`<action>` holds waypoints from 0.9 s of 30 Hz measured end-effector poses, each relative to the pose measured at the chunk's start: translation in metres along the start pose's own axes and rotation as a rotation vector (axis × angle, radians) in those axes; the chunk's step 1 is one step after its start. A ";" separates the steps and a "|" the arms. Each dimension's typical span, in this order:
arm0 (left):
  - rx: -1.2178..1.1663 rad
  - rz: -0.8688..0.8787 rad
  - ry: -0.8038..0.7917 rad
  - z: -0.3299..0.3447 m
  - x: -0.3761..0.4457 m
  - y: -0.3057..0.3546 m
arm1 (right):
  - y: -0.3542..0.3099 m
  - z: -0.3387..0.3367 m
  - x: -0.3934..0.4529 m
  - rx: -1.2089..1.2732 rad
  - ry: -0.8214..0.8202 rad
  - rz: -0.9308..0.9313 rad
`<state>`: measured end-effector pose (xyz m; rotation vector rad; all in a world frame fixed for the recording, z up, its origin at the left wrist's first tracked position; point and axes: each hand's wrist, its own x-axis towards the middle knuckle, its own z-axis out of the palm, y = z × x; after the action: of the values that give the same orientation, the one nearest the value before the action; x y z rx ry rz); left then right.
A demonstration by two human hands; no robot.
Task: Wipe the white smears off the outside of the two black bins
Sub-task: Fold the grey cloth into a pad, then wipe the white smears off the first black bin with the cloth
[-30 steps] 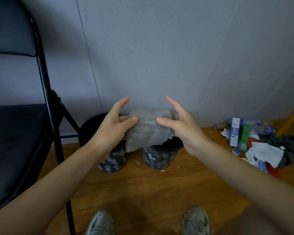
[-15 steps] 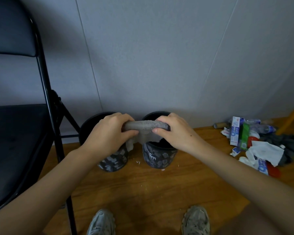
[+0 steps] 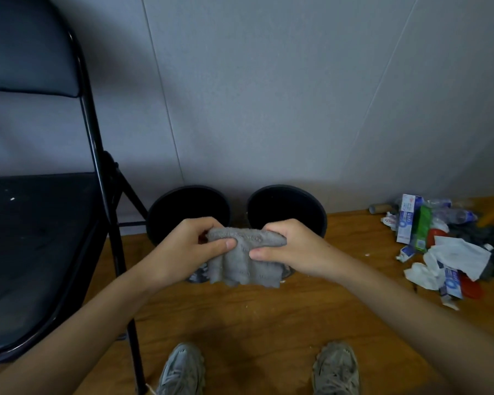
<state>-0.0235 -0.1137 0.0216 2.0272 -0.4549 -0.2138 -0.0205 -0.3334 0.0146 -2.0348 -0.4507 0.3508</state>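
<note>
Head view. Compared with half a second ago, the grey cloth [image 3: 244, 256] hangs lower and more unfolded, its bottom edge now below both thumbs, and both bin openings show above the hands instead of being covered by them.

The left hand [image 3: 187, 246] grips the cloth's left end: fingers curled over its top edge, thumb pressed flat on the near face. The right hand [image 3: 293, 248] grips the right end the same way, thumb pointing left along the cloth. Each grip is clamped on the cloth. Both forearms reach forward from the lower corners and converge on it.

The left black bin [image 3: 187, 208] stands on the wooden floor [image 3: 240, 315] directly behind the cloth, to its left; the right black bin [image 3: 287, 208] stands just beside it, behind the cloth to its right. Both are against the wall. Their outer sides are mostly hidden by the cloth and hands.

A black folding chair [image 3: 40, 223] stands well left of the cloth. A litter pile [image 3: 445, 246] lies well to its right. Two shoes [image 3: 183, 369] appear below it.
</note>
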 end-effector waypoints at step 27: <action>0.798 -0.172 0.003 0.052 0.113 -0.209 | 0.175 0.052 0.092 -0.345 0.225 -0.014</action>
<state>0.1101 -0.1131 -0.1819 2.8530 -0.3960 -0.1425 0.0688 -0.3298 -0.1687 -2.3713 -0.4054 0.0323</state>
